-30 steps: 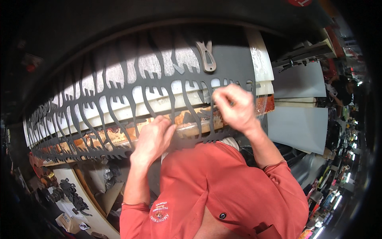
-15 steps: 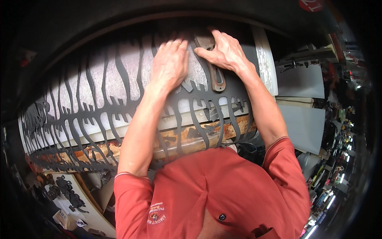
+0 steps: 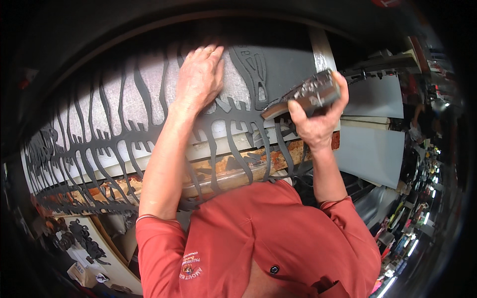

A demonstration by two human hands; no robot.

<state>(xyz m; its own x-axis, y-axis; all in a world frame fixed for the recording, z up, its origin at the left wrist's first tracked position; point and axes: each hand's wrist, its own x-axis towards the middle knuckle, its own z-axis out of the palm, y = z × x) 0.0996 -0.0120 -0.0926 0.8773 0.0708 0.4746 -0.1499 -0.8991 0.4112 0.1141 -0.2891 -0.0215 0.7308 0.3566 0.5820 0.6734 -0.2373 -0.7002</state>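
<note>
My right hand (image 3: 320, 124) grips a metal cutting die (image 3: 315, 92), raised and tilted above the right part of a dark grey sheet (image 3: 290, 54). Thumb and fingers clasp the die's sides. In the sheet, just left of the die, a long outline (image 3: 259, 82) with an oval slot matches its shape. My left hand (image 3: 200, 79) lies palm down with fingers stretched, on the cut web of the sheet and the pale board (image 3: 154, 74) beneath. The web's thin wavy strips (image 3: 126, 134) spread left and hang over the near edge.
A dark overhead surface (image 3: 164, 22) spans the far side above the board. Small dark offcuts lie along the worn brown near edge (image 3: 298, 149). Light grey panels (image 3: 372, 154) stand at right. At lower left, a bundle of dark pieces (image 3: 87, 241) lies on a pale surface.
My right hand has lifted the die off the sheet and brought it nearer and to the right, uncovering the outline. The left hand and the web have shifted slightly left.
</note>
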